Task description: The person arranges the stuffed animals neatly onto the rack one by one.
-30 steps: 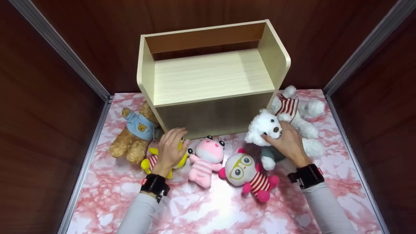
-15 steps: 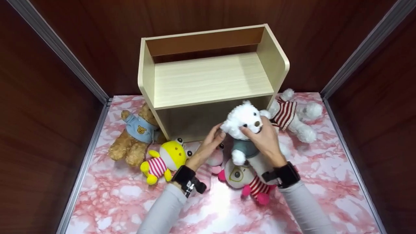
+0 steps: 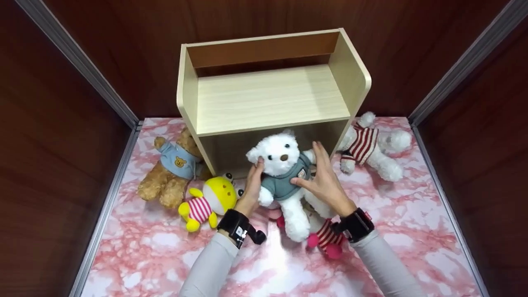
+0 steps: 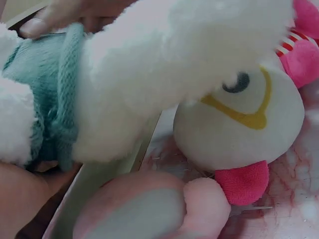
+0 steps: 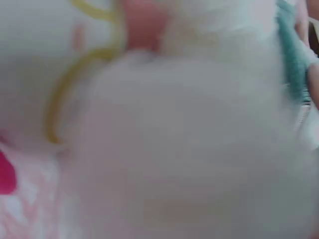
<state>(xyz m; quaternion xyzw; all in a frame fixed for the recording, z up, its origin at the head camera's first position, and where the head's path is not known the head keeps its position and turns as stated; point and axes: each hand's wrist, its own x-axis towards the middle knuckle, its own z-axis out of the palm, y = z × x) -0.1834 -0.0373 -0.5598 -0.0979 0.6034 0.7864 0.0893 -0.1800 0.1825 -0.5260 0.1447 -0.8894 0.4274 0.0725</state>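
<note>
A white teddy bear (image 3: 284,183) in a teal top is held upright between both hands, in front of the shelf's lower opening. My left hand (image 3: 250,189) grips it on the left, fingers beside its head and arm. On the other side my right hand (image 3: 328,181) holds it, thumb on the teal top and fingers up along its arm. The bear's legs hang over a grey-headed plush toy (image 4: 239,129) with yellow glasses and pink ears. A pink plush toy (image 4: 144,209) is mostly hidden in the head view. In the right wrist view, blurred white fur fills the middle.
A pale wooden shelf (image 3: 272,97) stands at the back. At left lie a brown teddy bear (image 3: 177,163) in a blue top and a yellow frog toy (image 3: 220,196). Another white plush (image 3: 363,144) in red stripes lies right of the shelf. Dark walls enclose three sides.
The white bear has been lifted from the right and carried left to the middle, turning more upright. My left hand has left the yellow frog and joined the right hand on the bear.
</note>
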